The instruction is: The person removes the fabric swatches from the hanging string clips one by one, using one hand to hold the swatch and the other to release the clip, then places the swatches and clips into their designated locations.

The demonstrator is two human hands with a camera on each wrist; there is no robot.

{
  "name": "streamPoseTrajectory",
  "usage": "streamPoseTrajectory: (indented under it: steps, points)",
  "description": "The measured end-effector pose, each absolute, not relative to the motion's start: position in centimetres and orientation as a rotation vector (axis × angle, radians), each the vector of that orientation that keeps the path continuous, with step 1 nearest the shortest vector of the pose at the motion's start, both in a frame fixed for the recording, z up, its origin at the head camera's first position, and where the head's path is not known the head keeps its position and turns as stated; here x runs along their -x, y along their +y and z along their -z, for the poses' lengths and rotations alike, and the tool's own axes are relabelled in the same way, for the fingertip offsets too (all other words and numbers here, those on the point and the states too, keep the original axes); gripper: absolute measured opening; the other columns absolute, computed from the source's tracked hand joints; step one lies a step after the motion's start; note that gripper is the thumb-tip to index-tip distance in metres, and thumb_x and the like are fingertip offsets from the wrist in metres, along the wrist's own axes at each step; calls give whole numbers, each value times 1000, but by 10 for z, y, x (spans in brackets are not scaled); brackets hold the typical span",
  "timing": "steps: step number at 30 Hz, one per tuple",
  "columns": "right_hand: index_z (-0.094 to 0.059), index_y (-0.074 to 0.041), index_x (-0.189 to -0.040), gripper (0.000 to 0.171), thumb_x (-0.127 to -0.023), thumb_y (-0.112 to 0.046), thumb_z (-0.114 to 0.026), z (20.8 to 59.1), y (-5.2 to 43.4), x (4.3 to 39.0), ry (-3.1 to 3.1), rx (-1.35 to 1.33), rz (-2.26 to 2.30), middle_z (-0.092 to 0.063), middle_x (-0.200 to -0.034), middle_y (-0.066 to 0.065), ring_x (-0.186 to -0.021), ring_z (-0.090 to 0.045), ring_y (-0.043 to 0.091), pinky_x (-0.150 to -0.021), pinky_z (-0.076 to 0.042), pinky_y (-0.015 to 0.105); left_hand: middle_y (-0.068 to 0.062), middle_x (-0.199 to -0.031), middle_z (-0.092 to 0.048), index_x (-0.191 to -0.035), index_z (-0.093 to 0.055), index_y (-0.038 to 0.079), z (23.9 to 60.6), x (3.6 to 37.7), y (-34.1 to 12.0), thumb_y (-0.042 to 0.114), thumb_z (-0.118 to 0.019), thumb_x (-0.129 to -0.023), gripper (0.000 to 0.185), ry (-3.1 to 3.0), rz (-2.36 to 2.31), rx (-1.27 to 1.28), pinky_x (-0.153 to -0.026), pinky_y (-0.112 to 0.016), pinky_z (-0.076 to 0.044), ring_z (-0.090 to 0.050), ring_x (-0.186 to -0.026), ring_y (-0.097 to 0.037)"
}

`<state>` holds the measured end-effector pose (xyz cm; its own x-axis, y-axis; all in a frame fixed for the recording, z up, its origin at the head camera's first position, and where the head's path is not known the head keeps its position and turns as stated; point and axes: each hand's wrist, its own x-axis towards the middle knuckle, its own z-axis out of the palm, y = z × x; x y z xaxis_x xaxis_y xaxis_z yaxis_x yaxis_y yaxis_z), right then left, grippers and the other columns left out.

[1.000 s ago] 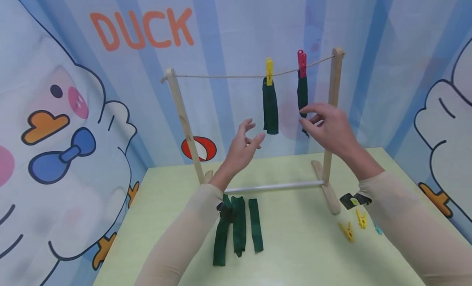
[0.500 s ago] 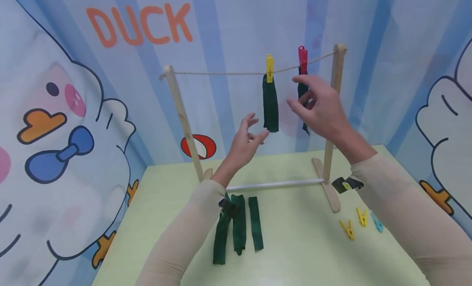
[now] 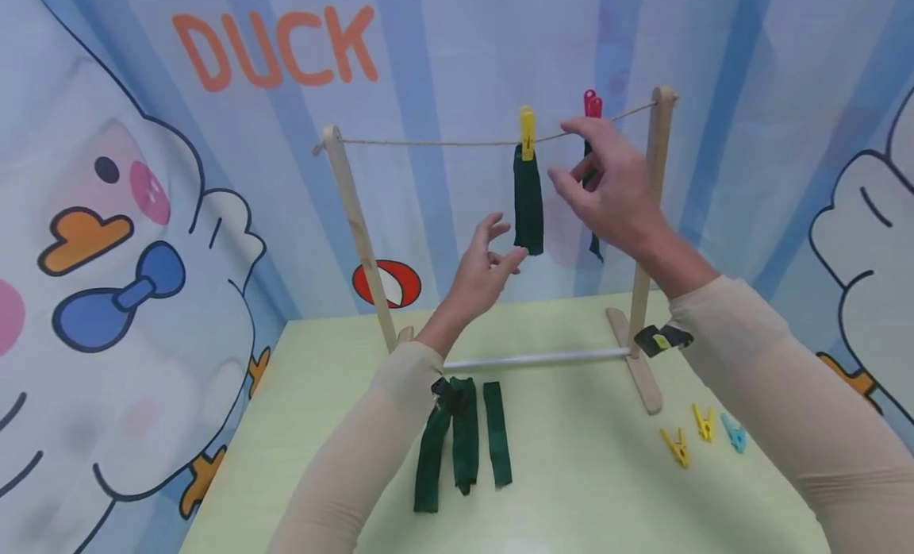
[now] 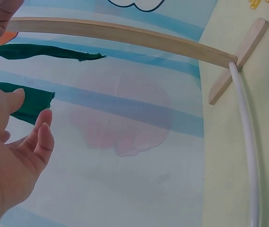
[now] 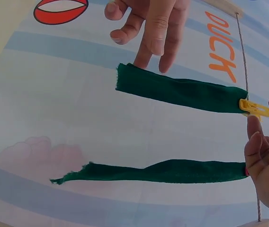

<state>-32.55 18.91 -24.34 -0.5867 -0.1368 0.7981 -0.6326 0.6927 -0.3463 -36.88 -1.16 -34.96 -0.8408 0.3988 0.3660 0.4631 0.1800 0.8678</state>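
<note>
Two dark green cloth strips hang from a string. A yellow clothespin [image 3: 527, 133] clips the left green strip [image 3: 529, 205]; a red clothespin [image 3: 593, 104] clips the right green strip [image 5: 172, 171], which hangs narrow and twisted. My left hand [image 3: 480, 270] is beside the left strip's lower end, fingers loosely bent, holding nothing; whether it touches the cloth I cannot tell. My right hand [image 3: 612, 187] is raised near the yellow clothespin, thumb and forefinger apart, with nothing between them. In the head view it partly hides the right strip.
The string [image 3: 428, 144] spans two wooden posts [image 3: 360, 236], joined low by a white rod [image 3: 543, 359]. Several green strips [image 3: 497, 435] lie on the table [image 3: 571, 490], partly under my left forearm. Two yellow clothespins [image 3: 674, 448] and a blue clothespin [image 3: 733, 433] lie at the right.
My right hand has risen and shifted left, from the twisted strip's lower part towards the yellow clothespin. My left hand has moved slightly up and right. The hung strips stay in place.
</note>
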Motion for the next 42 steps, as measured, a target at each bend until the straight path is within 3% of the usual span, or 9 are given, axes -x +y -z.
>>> streamPoseTrajectory:
  steps: [5, 13, 27, 34, 42]
  points:
    - [-48, -9, -146, 52, -98, -24, -64, 235, 187, 329, -2142, -570, -804, -50, -145, 6, -81, -67, 16, -78, -54, 31, -5, -156, -39, -158, -21, 17, 347, 369, -7, 30, -59, -103, 67, -2361, 1773, 880, -72, -31, -52, -66, -89, -24]
    - [-44, -11, -149, 55, -99, -26, -61, 222, 177, 335, -2211, -564, -903, -46, -151, 1, -84, -68, 14, -81, -55, 31, -2, -154, -40, -158, -22, 17, 346, 371, -4, 29, -59, -103, 67, -2357, 1792, 874, -68, -32, -51, -66, -86, -19]
    - [-39, -13, -153, 55, -104, -31, -54, 212, 163, 346, -2252, -584, -1030, -41, -155, -2, -85, -72, 20, -85, -55, 33, -6, -155, -40, -157, -23, 19, 339, 371, 2, 30, -60, -102, 67, -2372, 1886, 807, -80, -41, -50, -66, -82, -22]
    - [-41, -11, -151, 49, -107, -29, -48, 213, 161, 351, -2236, -615, -1063, -44, -153, 0, -75, -69, 19, -86, -54, 32, -6, -150, -46, -157, -25, 17, 337, 372, 6, 28, -61, -102, 67, -2368, 1911, 788, -81, -33, -45, -65, -78, -23]
    - [-44, -9, -149, 45, -108, -27, -45, 209, 157, 352, -2248, -613, -1051, -49, -148, 5, -64, -62, 17, -77, -52, 25, -8, -135, -56, -154, -29, 18, 337, 372, 7, 25, -58, -103, 59, -2364, 1928, 787, -68, -29, -42, -61, -72, -23]
